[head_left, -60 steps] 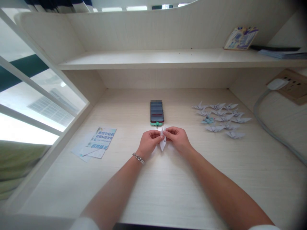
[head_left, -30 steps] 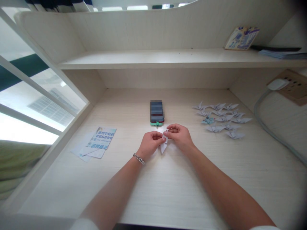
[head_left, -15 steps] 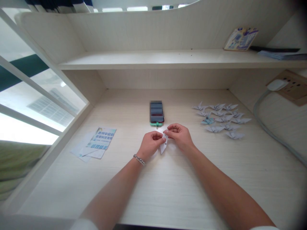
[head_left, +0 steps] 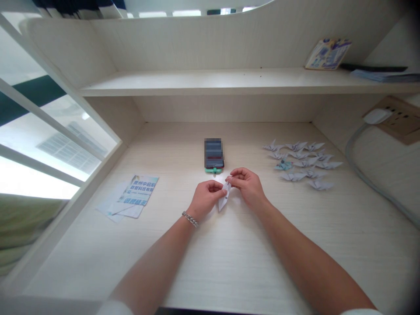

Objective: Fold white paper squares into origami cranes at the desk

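A small folded piece of white paper (head_left: pixel 223 203), narrow and pointed at its lower end, is held between my two hands over the desk. My left hand (head_left: pixel 206 197) pinches its left side with thumb and fingers; a chain bracelet (head_left: pixel 190 218) circles that wrist. At the paper's upper end, my right hand (head_left: pixel 246 183) grips the tip between thumb and forefinger. Just beyond my hands lies a phone (head_left: pixel 214 153) with a green edge at its near end. To the right, several folded paper cranes (head_left: pixel 305 162) rest in rows, one of them light blue (head_left: pixel 283 165).
Printed cards and paper sheets (head_left: pixel 138 197) lie on the left of the desk (head_left: pixel 210 271). A shelf (head_left: pixel 197 81) crosses above, bearing a small box (head_left: pixel 328 54). At right, a grey cable (head_left: pixel 364 175) runs from a wall socket (head_left: pixel 402 118). Window bars (head_left: pixel 39 111) stand at left.
My right fingers have shifted slightly at the paper's upper end, and the paper has turned a little. My left hand keeps its pinch almost unmoved.
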The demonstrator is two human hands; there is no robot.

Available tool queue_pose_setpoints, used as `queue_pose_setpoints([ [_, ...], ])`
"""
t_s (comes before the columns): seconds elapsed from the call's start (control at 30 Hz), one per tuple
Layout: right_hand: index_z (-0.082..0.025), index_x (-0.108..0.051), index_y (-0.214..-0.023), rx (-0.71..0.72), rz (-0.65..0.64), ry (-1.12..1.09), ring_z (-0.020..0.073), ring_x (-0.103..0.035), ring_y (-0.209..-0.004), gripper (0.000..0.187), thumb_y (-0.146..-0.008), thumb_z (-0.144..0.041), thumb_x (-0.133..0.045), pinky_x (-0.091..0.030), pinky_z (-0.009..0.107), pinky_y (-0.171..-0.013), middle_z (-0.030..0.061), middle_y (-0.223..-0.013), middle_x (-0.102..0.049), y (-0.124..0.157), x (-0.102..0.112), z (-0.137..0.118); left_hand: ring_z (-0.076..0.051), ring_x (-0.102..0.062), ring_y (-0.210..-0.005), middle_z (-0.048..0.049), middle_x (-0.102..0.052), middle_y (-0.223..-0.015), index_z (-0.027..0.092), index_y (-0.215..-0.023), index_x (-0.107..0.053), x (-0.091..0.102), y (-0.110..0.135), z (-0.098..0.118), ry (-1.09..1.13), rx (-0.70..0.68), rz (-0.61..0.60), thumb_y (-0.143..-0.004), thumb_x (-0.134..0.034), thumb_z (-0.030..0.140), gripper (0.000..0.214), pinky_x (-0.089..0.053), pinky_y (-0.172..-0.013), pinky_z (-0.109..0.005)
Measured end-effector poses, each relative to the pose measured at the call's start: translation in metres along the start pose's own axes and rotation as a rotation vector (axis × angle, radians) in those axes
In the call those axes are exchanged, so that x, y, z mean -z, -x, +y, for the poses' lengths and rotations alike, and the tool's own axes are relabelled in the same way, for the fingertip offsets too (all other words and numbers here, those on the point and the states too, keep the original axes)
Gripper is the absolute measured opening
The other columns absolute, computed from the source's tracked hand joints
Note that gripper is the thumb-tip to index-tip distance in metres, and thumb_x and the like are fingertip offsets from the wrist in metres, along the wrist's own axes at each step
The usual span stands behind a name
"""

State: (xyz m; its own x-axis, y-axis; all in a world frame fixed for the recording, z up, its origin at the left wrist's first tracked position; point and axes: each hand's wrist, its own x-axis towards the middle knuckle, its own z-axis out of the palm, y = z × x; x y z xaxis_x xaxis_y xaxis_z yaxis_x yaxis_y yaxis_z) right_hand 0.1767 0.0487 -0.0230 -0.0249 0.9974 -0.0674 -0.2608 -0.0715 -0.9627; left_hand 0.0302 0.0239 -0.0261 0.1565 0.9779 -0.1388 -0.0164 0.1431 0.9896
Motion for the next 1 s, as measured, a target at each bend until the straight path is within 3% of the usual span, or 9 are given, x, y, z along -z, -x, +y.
queue_pose_setpoints([
  [0.17, -0.017, -0.061, -0.079, -0.037, 0.005, 0.006, 0.0143, -0.06, -0.062, 0.029, -0.061, -0.037, -0.072, -0.048, 0.028, -0.059, 0.0037, -0.07, -0.067, -0.0001, 0.0, 0.001, -0.011, -0.057, -0.06, -0.0053, -0.065, -0.07, 0.011, -0.072, -0.064, 0.0007, 0.0, 0.0001, 0.057, 0.027, 0.003, -0.06, -0.07, 0.022, 0.018, -0.043, -0.056, -0.023],
  [0.33, -0.017, -0.061, -0.078, 0.033, -0.067, 0.133, 0.0127, -0.056, -0.056, 0.032, -0.055, -0.032, -0.076, -0.045, 0.025, -0.054, 0.0002, -0.061, -0.061, 0.0009, 0.0008, 0.0037, -0.013, -0.058, -0.062, -0.0056, -0.065, -0.069, 0.011, -0.071, -0.065, 0.0001, 0.0004, 0.0015, 0.046, 0.032, 0.012, -0.059, -0.071, 0.023, 0.018, -0.044, -0.058, -0.023],
  [0.8, -0.017, -0.058, -0.08, 0.091, -0.028, 0.135, 0.0142, -0.059, -0.06, 0.027, -0.061, -0.03, -0.071, -0.046, 0.027, -0.06, 0.0011, -0.064, -0.064, 0.0034, -0.0038, 0.0008, -0.014, -0.059, -0.064, -0.0062, -0.066, -0.072, 0.011, -0.073, -0.066, 0.0009, 0.0, -0.0018, 0.01, -0.004, -0.034, -0.062, -0.069, 0.025, 0.018, -0.045, -0.06, -0.024],
  [1.0, -0.017, -0.059, -0.088, 0.016, -0.153, 0.175, 0.0123, -0.057, -0.057, 0.033, -0.061, -0.03, -0.071, -0.045, 0.025, -0.055, -0.0012, -0.064, -0.061, 0.0032, -0.0008, 0.0031, -0.015, -0.06, -0.069, -0.0088, -0.067, -0.077, 0.01, -0.077, -0.066, 0.0017, -0.0011, -0.0059, -0.003, -0.024, -0.016, -0.065, -0.068, 0.03, 0.023, -0.046, -0.063, -0.025],
])
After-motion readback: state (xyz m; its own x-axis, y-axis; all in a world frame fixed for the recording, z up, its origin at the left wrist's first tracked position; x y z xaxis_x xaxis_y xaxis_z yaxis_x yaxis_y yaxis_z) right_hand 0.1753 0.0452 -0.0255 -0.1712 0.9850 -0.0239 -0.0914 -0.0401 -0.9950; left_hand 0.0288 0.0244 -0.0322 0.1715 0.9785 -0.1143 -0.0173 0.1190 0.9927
